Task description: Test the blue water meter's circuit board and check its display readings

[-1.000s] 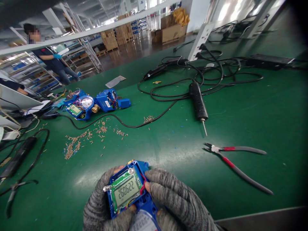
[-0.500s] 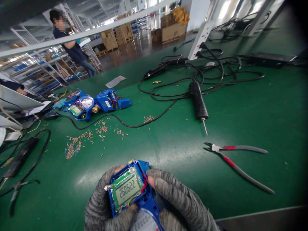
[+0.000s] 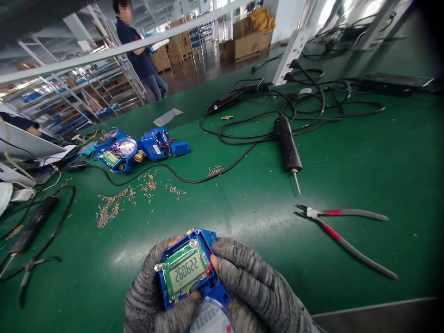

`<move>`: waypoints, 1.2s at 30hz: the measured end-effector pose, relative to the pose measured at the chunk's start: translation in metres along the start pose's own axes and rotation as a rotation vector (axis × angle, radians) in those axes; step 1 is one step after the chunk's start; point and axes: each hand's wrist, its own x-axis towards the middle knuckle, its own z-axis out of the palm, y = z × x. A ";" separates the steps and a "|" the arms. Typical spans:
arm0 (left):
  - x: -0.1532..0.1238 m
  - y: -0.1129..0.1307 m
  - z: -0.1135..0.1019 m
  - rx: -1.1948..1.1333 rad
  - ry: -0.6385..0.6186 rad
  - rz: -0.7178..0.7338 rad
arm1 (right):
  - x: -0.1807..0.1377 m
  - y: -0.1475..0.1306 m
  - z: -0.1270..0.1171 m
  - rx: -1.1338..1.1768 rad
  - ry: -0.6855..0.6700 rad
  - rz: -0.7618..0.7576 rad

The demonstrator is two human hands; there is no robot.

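Note:
Both my hands, in grey knit gloves with bare fingertips, hold a blue water meter (image 3: 215,292) at the bottom centre. Its upper housing is uncovered, showing a green circuit board with a lit-grey LCD (image 3: 185,270) reading 260622. My left hand (image 3: 147,286) wraps the left side, its thumb at the board's lower edge. My right hand (image 3: 255,282) grips the right side, fingertips by the red wires (image 3: 210,269). A round dial with digits shows partly below the board; the meter's lower end is out of frame.
Cutting pliers (image 3: 333,224) lie at right, below a black electric screwdriver (image 3: 287,143) with looped cables. Scattered small screws (image 3: 113,206) and opened blue meters (image 3: 126,150) are at left. Another screwdriver (image 3: 33,224) and pliers (image 3: 26,280) lie far left. A person (image 3: 138,51) stands beyond the bench.
My right fingers have shifted slightly on the meter's edge, covering more of the red wires. The person in the background has moved to the right. The view has shifted slightly.

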 end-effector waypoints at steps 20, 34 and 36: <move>0.011 0.000 -0.013 0.554 -0.025 0.620 | -0.012 -0.009 -0.006 -0.303 -0.041 -0.081; 0.017 0.005 -0.020 0.509 -0.246 0.767 | 0.008 -0.013 -0.013 -0.200 0.060 -0.057; 0.017 0.003 -0.019 0.467 -0.228 0.777 | 0.013 -0.016 -0.018 -0.201 -0.005 -0.034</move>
